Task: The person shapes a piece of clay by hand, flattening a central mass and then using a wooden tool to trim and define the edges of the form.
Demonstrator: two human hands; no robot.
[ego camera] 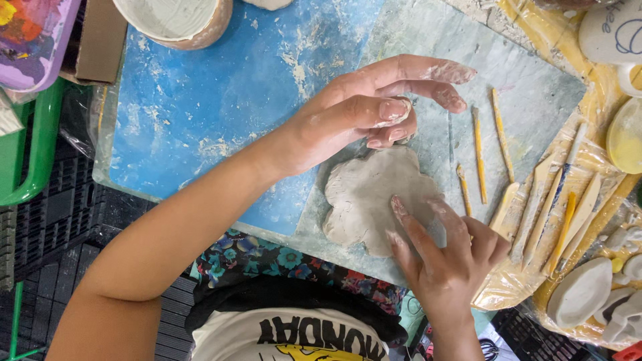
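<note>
A flat, lobed slab of grey clay (364, 197) lies on a blue and grey work board (221, 100). My left hand (361, 113) curls over the slab's far edge, thumb and fingers pinching the clay rim there. My right hand (445, 257) rests on the slab's near right side, its fingertips spread and pressing flat on the clay. Both hands are smeared with clay.
Several wooden modelling tools (478, 154) lie right of the slab, more of them on a yellow plastic sheet (568, 207). A round white bowl (177, 20) stands at the board's far edge. White moulded pieces (582, 294) sit at lower right. A green frame (33, 147) is on the left.
</note>
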